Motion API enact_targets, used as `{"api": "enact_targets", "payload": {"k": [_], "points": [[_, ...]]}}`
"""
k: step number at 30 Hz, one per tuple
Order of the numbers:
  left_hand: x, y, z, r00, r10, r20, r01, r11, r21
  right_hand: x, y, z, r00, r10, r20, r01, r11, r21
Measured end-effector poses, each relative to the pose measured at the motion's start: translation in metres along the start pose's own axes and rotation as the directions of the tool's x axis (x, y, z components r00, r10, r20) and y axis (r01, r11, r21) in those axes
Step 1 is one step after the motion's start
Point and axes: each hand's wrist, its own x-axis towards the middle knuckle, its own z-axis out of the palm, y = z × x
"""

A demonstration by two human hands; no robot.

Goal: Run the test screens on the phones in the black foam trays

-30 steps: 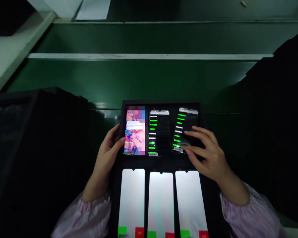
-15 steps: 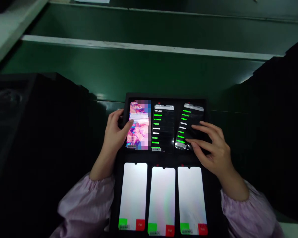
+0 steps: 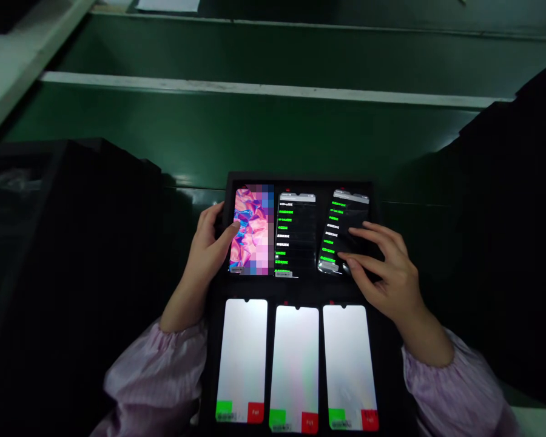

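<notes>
At upper right of tray (image 3: 300, 289), right phone (image 3: 341, 217) lies lit, just left of and partly beneath fingertips of right hand (image 3: 394, 276); long axis runs near to far, far end canted right. Right hand nearer, fingers spread, grasping nothing; whether they touch right phone, cannot tell. Left hand (image 3: 209, 246) well apart from it, thumb lapping left edge of pink phone (image 3: 248, 243), other fingers along tray's outer side, clenched or not, cannot tell
</notes>
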Motion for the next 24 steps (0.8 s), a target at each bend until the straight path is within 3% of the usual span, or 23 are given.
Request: {"api": "enact_targets", "payload": {"k": [10,13,17,24], "points": [[0.001,0.003,-0.003,0.998,-0.034,0.044,0.036,0.998,-0.045,0.01,-0.004,-0.004,0.997,-0.028,0.078,0.029,1.0,-0.007],[-0.001,0.008,-0.016,0.974,-0.124,0.187,0.151,0.98,-0.134,0.022,-0.021,-0.003,0.988,-0.075,0.136,0.073,0.997,0.017],[-0.006,0.016,-0.034,0.894,-0.247,0.373,0.343,0.915,-0.215,0.026,-0.039,0.007,0.974,-0.116,0.197,0.112,0.993,0.029],[-0.005,0.017,-0.038,0.879,-0.225,0.421,0.317,0.934,-0.162,0.02,-0.034,0.017,0.964,-0.114,0.241,0.106,0.993,0.044]]}}
